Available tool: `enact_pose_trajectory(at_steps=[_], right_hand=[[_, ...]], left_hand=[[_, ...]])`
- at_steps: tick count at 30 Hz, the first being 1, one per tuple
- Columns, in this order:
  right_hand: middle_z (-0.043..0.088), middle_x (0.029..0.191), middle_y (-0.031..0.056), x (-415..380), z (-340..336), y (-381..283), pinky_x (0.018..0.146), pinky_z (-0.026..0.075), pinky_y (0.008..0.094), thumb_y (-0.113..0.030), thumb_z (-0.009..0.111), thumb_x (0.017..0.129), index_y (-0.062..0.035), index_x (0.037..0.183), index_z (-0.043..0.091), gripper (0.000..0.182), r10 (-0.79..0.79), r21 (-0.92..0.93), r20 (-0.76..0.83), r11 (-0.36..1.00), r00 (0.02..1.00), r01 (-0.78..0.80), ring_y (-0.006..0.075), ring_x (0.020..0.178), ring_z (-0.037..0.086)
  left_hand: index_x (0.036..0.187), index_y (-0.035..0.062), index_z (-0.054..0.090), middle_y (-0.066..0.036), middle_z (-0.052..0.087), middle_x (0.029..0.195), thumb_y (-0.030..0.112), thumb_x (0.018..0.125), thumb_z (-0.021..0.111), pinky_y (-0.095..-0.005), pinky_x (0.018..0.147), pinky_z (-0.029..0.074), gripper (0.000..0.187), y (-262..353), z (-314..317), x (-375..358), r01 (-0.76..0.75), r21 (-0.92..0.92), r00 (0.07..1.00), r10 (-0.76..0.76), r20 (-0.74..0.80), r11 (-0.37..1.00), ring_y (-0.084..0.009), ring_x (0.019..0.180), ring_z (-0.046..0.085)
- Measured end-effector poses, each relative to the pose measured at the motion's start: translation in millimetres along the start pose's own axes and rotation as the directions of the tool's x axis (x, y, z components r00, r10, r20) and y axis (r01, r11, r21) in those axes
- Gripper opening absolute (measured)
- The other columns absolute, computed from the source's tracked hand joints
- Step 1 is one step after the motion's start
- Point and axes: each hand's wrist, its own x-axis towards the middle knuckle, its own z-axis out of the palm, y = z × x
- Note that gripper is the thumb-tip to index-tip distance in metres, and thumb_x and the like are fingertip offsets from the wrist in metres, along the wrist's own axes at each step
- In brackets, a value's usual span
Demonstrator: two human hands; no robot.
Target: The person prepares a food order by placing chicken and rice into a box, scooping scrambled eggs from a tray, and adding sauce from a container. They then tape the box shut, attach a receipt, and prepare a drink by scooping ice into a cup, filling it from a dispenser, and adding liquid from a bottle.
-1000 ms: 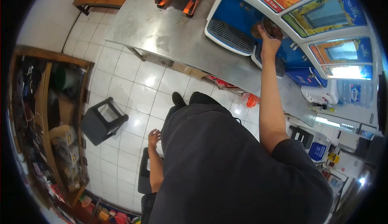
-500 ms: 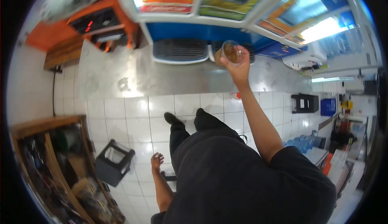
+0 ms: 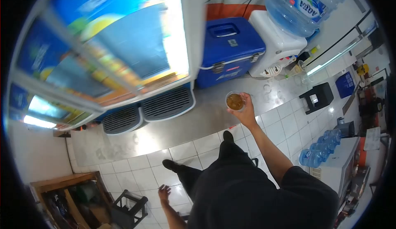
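My right hand (image 3: 245,110) is wrapped round a clear plastic cup (image 3: 235,101) that holds a brown drink. The cup is held up over the front part of the steel counter (image 3: 214,115), near its edge. Low at my side hangs my left hand (image 3: 164,193), its fingers loosely apart and nothing in them. The floor tiles lie below it. To the left of the cup is a drinks dispenser with grey slatted drip trays (image 3: 168,104).
Behind the cup stand a blue cooler box (image 3: 231,47) and a white water dispenser (image 3: 275,43) topped by a large water bottle (image 3: 307,6). A black stool (image 3: 317,98) stands at right, another stool (image 3: 128,209) at lower left, beside a wooden cabinet (image 3: 70,179). Blue water bottles (image 3: 321,148) sit at right.
The view has turned and shifted to the right along the counter. My right hand has carried the cup away from the drip trays. My left hand still hangs at my side.
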Motion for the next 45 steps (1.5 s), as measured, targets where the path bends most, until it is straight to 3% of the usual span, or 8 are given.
enact_pose_trajectory(at_steps=[2, 5, 9, 11, 12, 19, 30, 45], right_hand=[[0.054, 0.128, 0.0134, -4.7, -25.6, 19.1, 0.107, 0.044, 0.038, -0.016, 0.095, 0.069, -0.0027, 0.135, 0.043, 0.085, -0.01, 0.015, 0.023, 1.0, 1.0, 0.01, 0.0254, 0.124, 0.054], [0.054, 0.128, 0.0131, 8.2, -45.6, 21.5, 0.107, 0.043, 0.038, -0.018, 0.095, 0.068, -0.0039, 0.135, 0.044, 0.085, -0.067, 0.014, 0.112, 0.998, 0.991, 0.066, 0.0257, 0.123, 0.055], [0.056, 0.128, 0.0138, 1.4, -31.1, -26.7, 0.107, 0.045, 0.0392, -0.018, 0.095, 0.069, -0.0037, 0.135, 0.045, 0.084, -0.101, 0.176, 0.311, 0.983, 0.945, 0.047, 0.0267, 0.123, 0.056], [0.056, 0.128, 0.015, -11.3, -2.4, -48.6, 0.105, 0.047, 0.0404, -0.018, 0.095, 0.068, -0.0029, 0.134, 0.045, 0.084, -0.072, 0.281, 0.415, 0.958, 0.907, -0.053, 0.0288, 0.121, 0.058], [0.057, 0.128, 0.0156, -13.7, 14.0, -63.0, 0.105, 0.047, 0.0406, -0.015, 0.095, 0.068, -0.0023, 0.134, 0.046, 0.084, -0.182, 0.208, 0.4, 0.972, 0.898, 0.104, 0.0295, 0.123, 0.058], [0.055, 0.128, 0.0179, -50.3, 190.0, -189.7, 0.102, 0.048, 0.0427, -0.023, 0.096, 0.065, -0.0018, 0.134, 0.046, 0.087, -0.458, 0.44, 0.341, 0.849, 0.821, 0.291, 0.034, 0.12, 0.057], [0.059, 0.123, 0.0251, -18.7, 386.9, -273.8, 0.104, 0.045, 0.0442, -0.03, 0.095, 0.066, 0.0026, 0.122, 0.058, 0.074, -0.334, 0.281, 0.168, 0.918, 0.928, 0.279, 0.0384, 0.115, 0.058], [0.055, 0.134, 0.0229, 5.9, 401.0, -283.9, 0.109, 0.042, 0.0431, -0.039, 0.092, 0.074, 0.0021, 0.134, 0.049, 0.084, -0.381, 0.173, 0.132, 0.918, 0.915, 0.357, 0.0369, 0.127, 0.055]], left_hand=[[0.142, 0.0098, 0.048, -0.014, 0.069, 0.121, 0.028, 0.099, 0.063, -0.0428, 0.086, 0.057, 0.048, -27.0, 51.3, -6.5, -0.1, -0.211, 0.958, 0.151, 0.242, 0.972, -0.0286, 0.105, 0.071], [0.144, 0.006, 0.047, -0.012, 0.071, 0.121, 0.027, 0.099, 0.065, -0.036, 0.083, 0.054, 0.052, -2.2, 148.7, -63.9, 0.016, 0.058, 0.944, -0.034, 0.329, 0.998, -0.0225, 0.102, 0.071], [0.146, 0.0042, 0.046, -0.014, 0.071, 0.121, 0.026, 0.098, 0.068, -0.0365, 0.088, 0.053, 0.057, -1.4, 202.4, -117.5, -0.034, 0.091, 0.974, 0.013, 0.227, 0.995, -0.0227, 0.109, 0.069], [0.138, -0.0011, 0.055, -0.018, 0.073, 0.113, 0.024, 0.097, 0.069, -0.032, 0.076, 0.057, 0.05, -11.9, 214.7, -131.4, -0.125, 0.082, 0.984, 0.113, 0.139, 0.989, -0.0227, 0.1, 0.072], [0.137, -0.003, 0.054, -0.018, 0.074, 0.11, 0.024, 0.097, 0.069, -0.0326, 0.077, 0.057, 0.051, -14.5, 218.2, -138.0, -0.125, 0.144, 0.987, 0.108, 0.12, 0.982, -0.0232, 0.098, 0.073], [0.139, -0.0003, 0.054, -0.015, 0.073, 0.11, 0.021, 0.098, 0.066, -0.0341, 0.077, 0.056, 0.047, -96.1, 208.9, -170.0, 0.009, -0.071, 0.999, -0.011, -0.033, 0.997, -0.0203, 0.091, 0.071], [0.135, 0.0016, 0.054, -0.014, 0.073, 0.109, 0.023, 0.098, 0.065, -0.0374, 0.075, 0.057, 0.044, -249.5, 141.8, -230.4, 0.327, -0.505, 0.916, -0.399, -0.037, 0.799, -0.0243, 0.092, 0.072], [0.142, 0.0001, 0.047, -0.015, 0.07, 0.116, 0.021, 0.099, 0.062, -0.0396, 0.086, 0.056, 0.05, -141.6, 12.9, -125.8, 0.047, -0.471, 0.98, -0.132, -0.149, 0.881, -0.0248, 0.102, 0.07]])
